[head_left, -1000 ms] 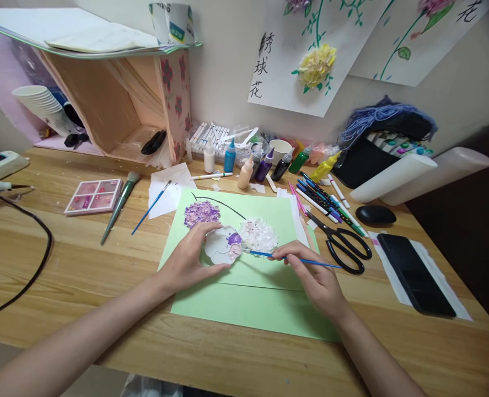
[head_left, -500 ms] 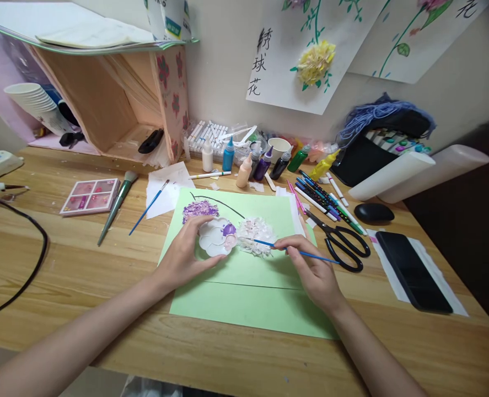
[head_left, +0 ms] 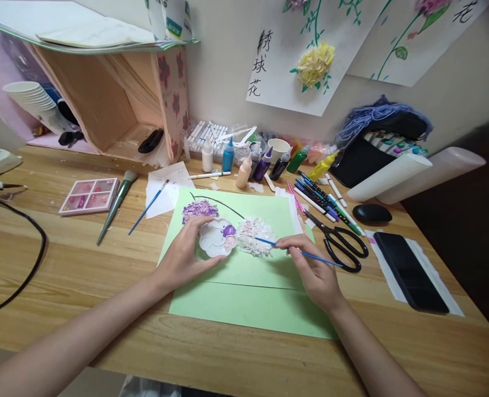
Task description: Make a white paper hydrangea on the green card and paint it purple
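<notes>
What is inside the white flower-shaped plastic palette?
Purple paint and pale pink paint show at the right side of the palette. The left hand hides part of its upper-left edge; anything beneath the fingers cannot be seen.

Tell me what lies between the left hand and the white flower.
The head view shows a white palette, held in the left hand, beside the white flower.

- Your palette (head_left: pixel 210 238) looks like smooth plastic, slightly glossy.
- Your brush (head_left: pixel 266 241) has a smooth blue handle.
- Your white flower (head_left: pixel 254 231) looks rough and papery.
- Your green paper (head_left: pixel 236 306) is smooth and matt.
- Your table (head_left: pixel 95 270) shows wood grain, softly shiny.
</notes>
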`<move>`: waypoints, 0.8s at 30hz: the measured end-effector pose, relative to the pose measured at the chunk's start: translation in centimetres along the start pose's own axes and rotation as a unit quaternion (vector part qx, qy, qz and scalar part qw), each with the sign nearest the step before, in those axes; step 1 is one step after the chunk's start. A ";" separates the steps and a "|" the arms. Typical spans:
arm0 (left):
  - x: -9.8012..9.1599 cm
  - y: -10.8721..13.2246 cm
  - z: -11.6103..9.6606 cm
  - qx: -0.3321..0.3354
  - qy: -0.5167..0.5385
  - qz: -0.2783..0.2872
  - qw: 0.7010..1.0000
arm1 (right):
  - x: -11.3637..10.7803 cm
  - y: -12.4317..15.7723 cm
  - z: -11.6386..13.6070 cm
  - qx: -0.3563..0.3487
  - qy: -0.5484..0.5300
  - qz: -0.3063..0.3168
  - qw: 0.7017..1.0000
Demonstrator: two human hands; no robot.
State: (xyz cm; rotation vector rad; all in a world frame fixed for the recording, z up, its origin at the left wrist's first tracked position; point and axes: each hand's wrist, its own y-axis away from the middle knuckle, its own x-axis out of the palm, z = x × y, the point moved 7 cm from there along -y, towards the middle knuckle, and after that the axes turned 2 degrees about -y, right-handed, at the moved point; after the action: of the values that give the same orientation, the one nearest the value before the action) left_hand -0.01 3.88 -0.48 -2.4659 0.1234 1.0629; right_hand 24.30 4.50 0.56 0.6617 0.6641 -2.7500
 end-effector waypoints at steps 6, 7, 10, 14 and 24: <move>0.0 0.2 0.1 -0.002 0.002 0.001 1.000 | -0.4 -0.1 -0.3 0.008 0.003 -0.014 1.000; 0.0 0.2 0.1 -0.002 0.002 0.001 1.000 | -0.5 -0.1 -0.4 0.011 -0.004 -0.012 1.000; 0.1 0.1 0.1 -0.004 0.001 0.002 1.000 | -0.4 -0.1 -0.7 0.022 -0.005 0.001 1.000; 0.1 0.1 0.1 -0.001 0.005 0.002 1.000 | -1.1 -0.1 -0.9 0.024 -0.004 -0.037 0.999; 0.3 0.2 0.0 0.004 0.018 0.018 1.000 | -0.9 0.2 0.4 -0.026 -0.049 -0.028 0.998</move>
State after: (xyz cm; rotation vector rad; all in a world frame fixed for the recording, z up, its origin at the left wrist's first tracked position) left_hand 0.16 3.73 -0.77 -2.4862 0.1839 1.0312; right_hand 25.01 4.28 1.23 0.5009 0.7392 -2.7848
